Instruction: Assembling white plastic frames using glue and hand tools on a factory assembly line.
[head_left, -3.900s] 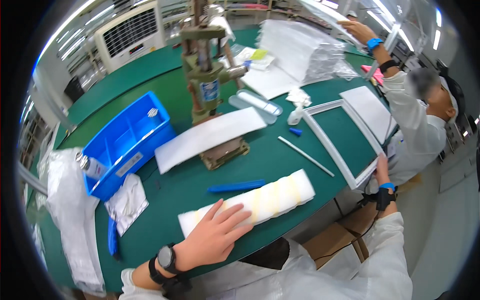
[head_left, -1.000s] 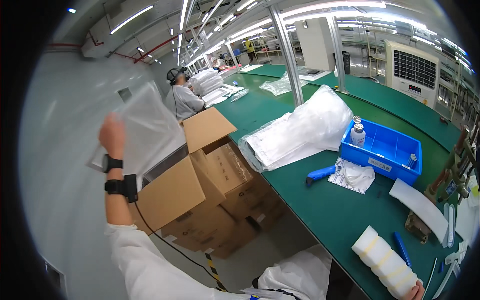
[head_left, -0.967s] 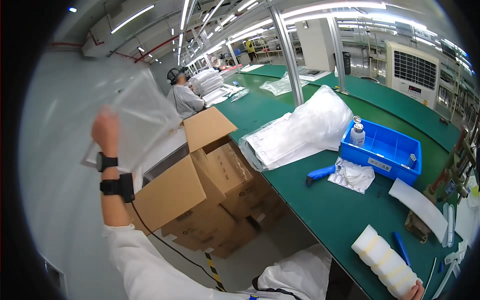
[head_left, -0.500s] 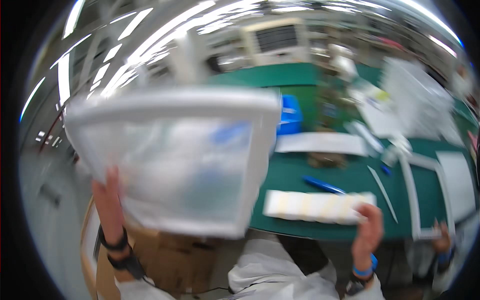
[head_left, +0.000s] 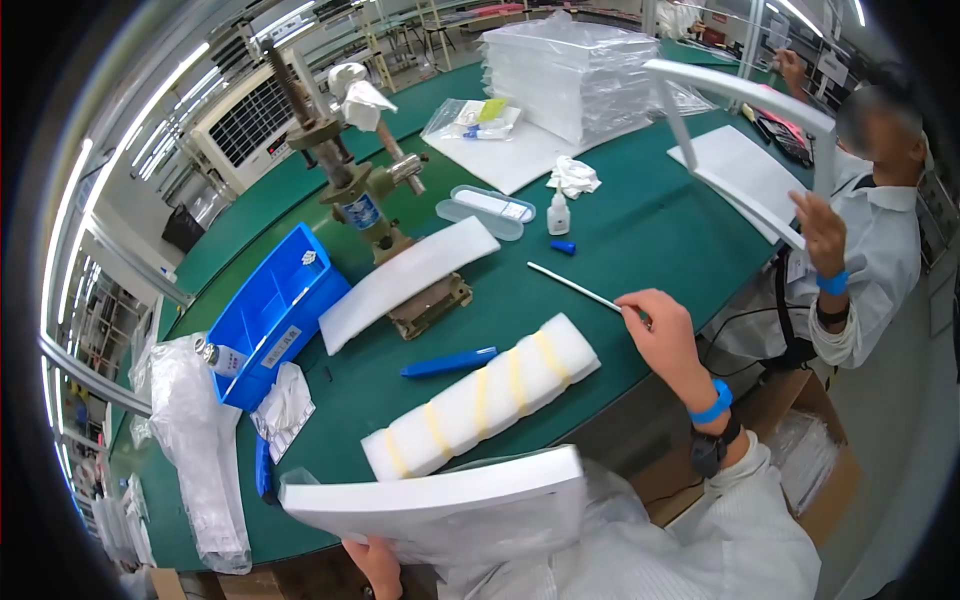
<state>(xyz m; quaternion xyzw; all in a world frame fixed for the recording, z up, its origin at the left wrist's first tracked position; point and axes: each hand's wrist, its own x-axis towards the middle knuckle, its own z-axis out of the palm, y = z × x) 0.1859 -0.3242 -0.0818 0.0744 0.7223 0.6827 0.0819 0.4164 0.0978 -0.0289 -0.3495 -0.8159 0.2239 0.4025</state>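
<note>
A white rectangular frame [head_left: 440,505], partly in clear plastic, is tilted in front of my body at the table's near edge. My left hand [head_left: 375,565] grips its lower side from beneath; the fingers are partly hidden behind it. Over the right part of the table, my right hand [head_left: 665,335] has its thumb and fingers curled in a pinch at the near end of a thin white stick [head_left: 572,284]. Between the hands lies a white foam block [head_left: 480,397] with yellowish bands. A blue pen-like tool [head_left: 449,362] rests just behind it.
A hand press [head_left: 350,195] stands mid-table, a white foam strip [head_left: 410,283] across its base. Left of it is a blue bin [head_left: 262,345]. A small dropper bottle [head_left: 558,215] and stacked bagged sheets [head_left: 570,75] are farther back. At right, a co-worker holds another white frame [head_left: 740,88].
My view has swung to the right. The bagged frame has come down from the upper left to close before my body. My right hand has moved from the foam block to the stick. The co-worker's frame is now raised.
</note>
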